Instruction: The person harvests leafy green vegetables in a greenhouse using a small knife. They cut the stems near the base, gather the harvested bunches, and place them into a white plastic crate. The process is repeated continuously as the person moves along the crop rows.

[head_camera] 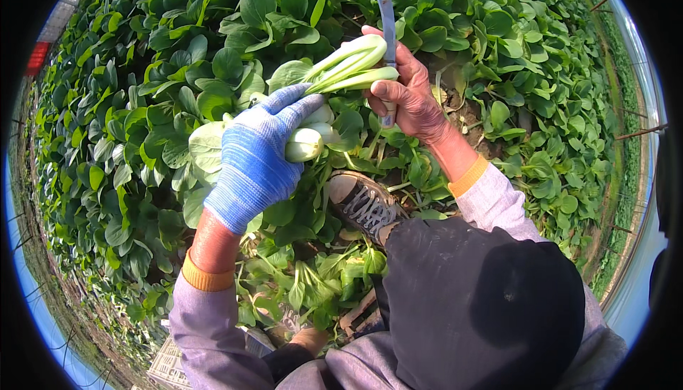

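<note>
My left hand (261, 147), in a blue knit glove, grips several heads of bok choy. Their pale rounded bases (304, 145) stick out beside my fingers, and broad green leaves spread under the palm. My bare right hand (408, 88) is closed around the handle of a harvesting knife (388, 22). The knife's curved blade points away from me. Pale bok choy stalks (349, 62) reach from my left fingers across to my right hand, their base end against the knife and fingers. Whether the right fingers also pinch these stalks is hard to tell.
Dense bok choy plants (160, 107) grow ahead and on both sides. A worn sneaker (360, 200) stands among cut leaves (325, 278) on the soil. A pale plastic crate (169, 366) lies at lower left; a red object (37, 58) is far left. Clear sheeting (635, 288) borders the right.
</note>
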`<state>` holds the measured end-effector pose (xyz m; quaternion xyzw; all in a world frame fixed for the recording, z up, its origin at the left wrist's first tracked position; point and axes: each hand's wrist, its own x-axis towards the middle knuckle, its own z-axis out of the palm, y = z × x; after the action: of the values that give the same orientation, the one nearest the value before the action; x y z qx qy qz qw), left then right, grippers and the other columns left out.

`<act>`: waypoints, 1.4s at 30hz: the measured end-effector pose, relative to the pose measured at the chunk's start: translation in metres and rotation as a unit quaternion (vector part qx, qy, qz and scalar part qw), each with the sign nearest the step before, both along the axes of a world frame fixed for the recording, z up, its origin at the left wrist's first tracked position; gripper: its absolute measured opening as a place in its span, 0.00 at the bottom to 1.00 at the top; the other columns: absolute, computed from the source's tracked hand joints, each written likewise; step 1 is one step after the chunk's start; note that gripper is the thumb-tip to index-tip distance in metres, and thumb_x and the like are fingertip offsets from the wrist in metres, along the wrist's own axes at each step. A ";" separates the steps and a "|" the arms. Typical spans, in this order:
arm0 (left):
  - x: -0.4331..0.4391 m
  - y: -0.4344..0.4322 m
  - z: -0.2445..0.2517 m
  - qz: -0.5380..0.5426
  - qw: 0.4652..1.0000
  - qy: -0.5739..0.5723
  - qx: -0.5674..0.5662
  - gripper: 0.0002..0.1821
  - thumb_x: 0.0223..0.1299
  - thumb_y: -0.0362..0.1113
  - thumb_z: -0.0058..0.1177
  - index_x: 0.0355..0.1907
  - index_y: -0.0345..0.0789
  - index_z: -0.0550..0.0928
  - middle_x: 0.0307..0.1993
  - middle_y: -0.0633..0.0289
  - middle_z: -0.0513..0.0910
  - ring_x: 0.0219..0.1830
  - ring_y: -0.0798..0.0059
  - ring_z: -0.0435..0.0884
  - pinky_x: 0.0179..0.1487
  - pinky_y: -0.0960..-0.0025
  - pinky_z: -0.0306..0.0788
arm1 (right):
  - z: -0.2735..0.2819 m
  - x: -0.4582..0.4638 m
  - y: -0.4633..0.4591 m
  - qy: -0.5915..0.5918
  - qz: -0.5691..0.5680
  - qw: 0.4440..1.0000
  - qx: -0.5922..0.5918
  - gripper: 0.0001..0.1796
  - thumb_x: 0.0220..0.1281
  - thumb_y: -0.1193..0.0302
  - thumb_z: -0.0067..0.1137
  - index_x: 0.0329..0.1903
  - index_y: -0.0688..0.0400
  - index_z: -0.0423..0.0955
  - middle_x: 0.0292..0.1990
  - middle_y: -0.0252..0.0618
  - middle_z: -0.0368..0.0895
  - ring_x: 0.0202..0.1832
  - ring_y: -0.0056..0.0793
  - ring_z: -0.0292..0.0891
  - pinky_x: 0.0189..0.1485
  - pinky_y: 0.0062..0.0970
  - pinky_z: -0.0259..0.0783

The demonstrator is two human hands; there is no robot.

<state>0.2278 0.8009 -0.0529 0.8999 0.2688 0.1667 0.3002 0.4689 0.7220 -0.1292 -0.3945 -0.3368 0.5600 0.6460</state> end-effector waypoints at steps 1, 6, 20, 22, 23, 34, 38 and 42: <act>-0.009 -0.008 0.000 0.001 0.999 0.004 -0.041 0.31 0.44 0.25 0.66 0.58 0.38 0.84 0.57 0.48 0.82 0.55 0.51 0.84 0.60 0.60 0.77 | 0.004 -0.006 -0.001 0.001 0.013 1.000 -0.012 0.41 0.56 0.70 0.71 0.72 0.58 0.63 0.46 0.38 0.82 0.27 0.16 0.72 0.26 0.17 0.71; -0.058 -0.034 0.009 0.007 0.906 -0.063 -0.419 0.38 0.38 0.27 0.65 0.62 0.32 0.80 0.64 0.52 0.79 0.64 0.67 0.78 0.70 0.66 0.66 | 0.018 -0.022 -0.010 -0.015 0.050 0.998 -0.047 0.29 0.55 0.74 0.66 0.62 0.60 0.72 0.41 0.35 0.82 0.26 0.14 0.72 0.22 0.17 0.70; -0.057 -0.067 -0.049 0.146 0.919 -0.235 -0.282 0.37 0.39 0.36 0.74 0.58 0.28 0.79 0.47 0.63 0.84 0.46 0.79 0.80 0.55 0.72 0.75 | 0.023 -0.085 -0.021 -0.079 0.201 0.970 -0.114 0.25 0.54 0.75 0.74 0.53 0.59 0.71 0.31 0.28 0.78 0.21 0.12 0.71 0.21 0.16 0.68; -0.057 -0.066 -0.050 0.150 0.883 -0.235 -0.379 0.35 0.40 0.36 0.73 0.55 0.29 0.79 0.44 0.64 0.84 0.44 0.80 0.80 0.53 0.73 0.75 | 0.023 -0.089 -0.022 -0.034 0.181 0.973 -0.138 0.26 0.56 0.74 0.74 0.55 0.59 0.70 0.29 0.29 0.78 0.19 0.13 0.71 0.19 0.16 0.67; -0.056 -0.066 -0.050 0.152 0.859 -0.223 -0.436 0.34 0.40 0.37 0.73 0.54 0.29 0.80 0.43 0.65 0.84 0.43 0.81 0.80 0.52 0.73 0.75 | 0.024 -0.090 -0.025 -0.016 0.183 0.971 -0.155 0.26 0.57 0.73 0.73 0.55 0.60 0.70 0.29 0.29 0.77 0.19 0.13 0.71 0.19 0.16 0.68; -0.055 -0.018 0.002 0.136 0.916 -0.076 -0.369 0.34 0.37 0.34 0.72 0.55 0.29 0.82 0.42 0.60 0.87 0.43 0.78 0.83 0.54 0.71 0.76 | -0.012 0.019 -0.016 -0.202 -0.026 0.965 -0.168 0.18 0.73 0.60 0.57 0.52 0.63 0.74 0.36 0.41 0.83 0.26 0.19 0.78 0.20 0.19 0.69; -0.001 0.017 -0.004 0.032 0.995 0.071 -0.055 0.36 0.39 0.32 0.68 0.59 0.32 0.79 0.49 0.51 0.86 0.47 0.61 0.88 0.52 0.63 0.80 | -0.077 0.057 0.020 -0.547 -0.032 0.816 -0.187 0.10 0.64 0.68 0.55 0.39 0.64 0.76 0.29 0.58 0.80 0.32 0.54 0.79 0.35 0.45 0.72; 0.084 0.040 -0.041 -0.084 0.956 0.249 0.129 0.36 0.42 0.31 0.65 0.61 0.34 0.77 0.62 0.53 0.79 0.47 0.55 0.86 0.49 0.56 0.81 | -0.118 0.035 0.044 -0.578 0.012 0.813 -0.064 0.10 0.55 0.71 0.57 0.35 0.66 0.75 0.30 0.60 0.81 0.38 0.63 0.80 0.40 0.49 0.75</act>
<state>0.3114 0.8404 -0.0940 0.9632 0.2347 -0.0553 0.1185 0.5038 0.7661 -0.2475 -0.6818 -0.6167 0.2565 0.2985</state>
